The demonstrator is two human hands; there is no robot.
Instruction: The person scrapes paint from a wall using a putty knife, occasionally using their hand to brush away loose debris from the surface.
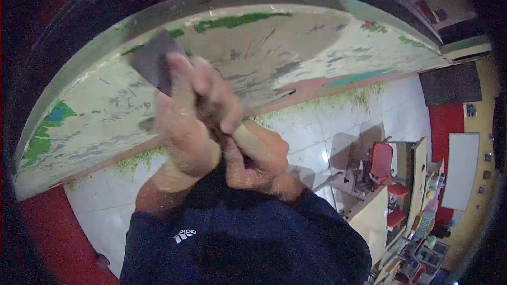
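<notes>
Seen from the head camera, in a strongly bent view with black corners: at the upper left, a scraper (153, 59) with flat grey blade, placed before the pale panel (259, 55), close to its curved upper rim. Borders of the blade softened by blur; contact of its edge with the paint not possible to confirm. Just beside the blade, a long strip of green paint (232, 21), partly covered by it at the left end.

Left hand (185, 134) closed around the scraper, fingers curled and quite blurred. Handle almost completely hidden inside the grip. Right hand (264, 153) just below and touching the left, also curled closed, apparently around the lower end of the same handle, but with this end covered by the fingers. Both forearms cut short by the sleeves of a dark shirt (237, 243), itself cut off at the bottom.

Behind the hands, under the panel, white floor (105, 208) with yellow-green flecks (132, 166) along the panel's lower edge, too small to make out singly. Farther to the right, a red chair (381, 161) and a white board (461, 171); at the lower right, crowded small objects, difficult to name.
</notes>
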